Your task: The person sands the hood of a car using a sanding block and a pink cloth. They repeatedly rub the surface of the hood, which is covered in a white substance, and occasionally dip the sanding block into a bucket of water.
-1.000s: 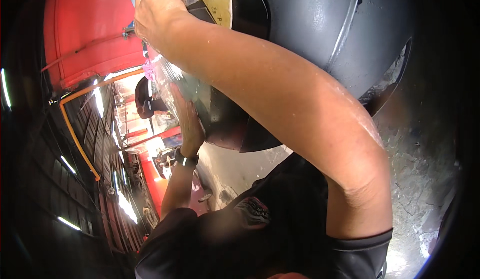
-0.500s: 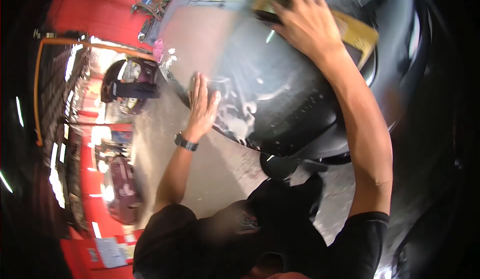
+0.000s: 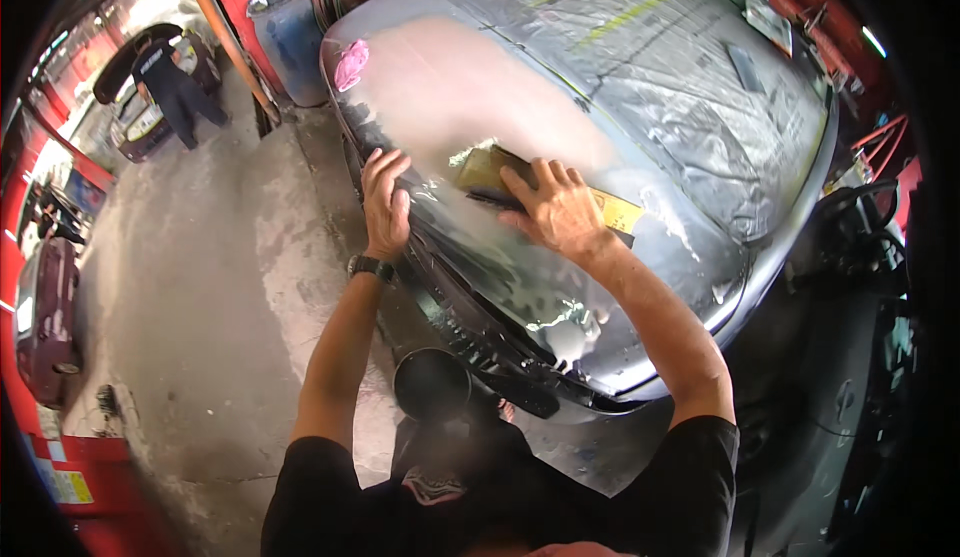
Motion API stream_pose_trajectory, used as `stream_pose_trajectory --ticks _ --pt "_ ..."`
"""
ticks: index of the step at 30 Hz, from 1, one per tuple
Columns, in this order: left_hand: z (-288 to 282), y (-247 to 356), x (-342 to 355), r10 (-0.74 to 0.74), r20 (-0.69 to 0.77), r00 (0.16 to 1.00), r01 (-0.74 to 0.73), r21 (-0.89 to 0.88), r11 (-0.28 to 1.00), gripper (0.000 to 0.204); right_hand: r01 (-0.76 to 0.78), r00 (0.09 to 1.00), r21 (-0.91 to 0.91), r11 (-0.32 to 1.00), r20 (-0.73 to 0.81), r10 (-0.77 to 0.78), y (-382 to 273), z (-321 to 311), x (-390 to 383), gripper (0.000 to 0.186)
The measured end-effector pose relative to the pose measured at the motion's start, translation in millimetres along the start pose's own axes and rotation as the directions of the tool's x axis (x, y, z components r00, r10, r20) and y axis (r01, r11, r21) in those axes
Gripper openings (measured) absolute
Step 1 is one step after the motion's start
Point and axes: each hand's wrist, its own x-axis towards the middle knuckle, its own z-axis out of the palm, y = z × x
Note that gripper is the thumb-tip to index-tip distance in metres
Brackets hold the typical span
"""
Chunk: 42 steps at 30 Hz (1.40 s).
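In the head view, the block [image 3: 483, 174] lies on the hood [image 3: 500, 67], yellow paper [image 3: 620, 211] showing beyond the hand's right side. The right grip [image 3: 562, 207] is clasped over its middle, fingers across the top. The left grip [image 3: 385, 202] is loose at the hood's front edge, fingers extended, with nothing visible in it. The block looks light and stiff, easy to manage one-handed; its middle seems the best hold for even pressure. The paper is probably flexible and could tear. A pink rag [image 3: 352, 65] lies farther along the hood.
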Motion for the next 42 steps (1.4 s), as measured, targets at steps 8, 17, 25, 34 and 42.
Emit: stream_pose_trajectory --ticks 8,17,25,34,42 --pt "57.5 10.5 28.6 -0.078 -0.156 0.985 0.056 -0.143 0.988 0.078 -0.296 0.953 -0.028 0.955 0.055 0.297 122.6 53.7 208.8 0.059" --pt "29.9 -0.3 13.7 -0.115 -0.166 0.979 0.109 -0.044 0.993 0.078 0.153 0.985 0.049 0.987 -0.087 -0.149 30.6 -3.9 27.6 0.058" --pt "50.4 8.8 24.1 -0.121 -0.213 0.970 0.085 -0.171 0.982 0.079 -0.289 0.952 -0.020 0.957 0.100 0.290 122.0 33.1 185.6 0.058" --pt "38.6 3.1 14.4 -0.150 -0.238 0.960 0.118 -0.143 0.983 0.081 0.146 0.985 0.064 0.987 -0.102 -0.139 48.3 -7.6 14.1 0.063" --pt "53.2 4.0 20.5 -0.098 -0.259 0.961 0.057 -0.162 0.985 0.080 -0.388 0.911 -0.070 0.919 0.122 0.394 137.0 40.6 192.5 0.060"
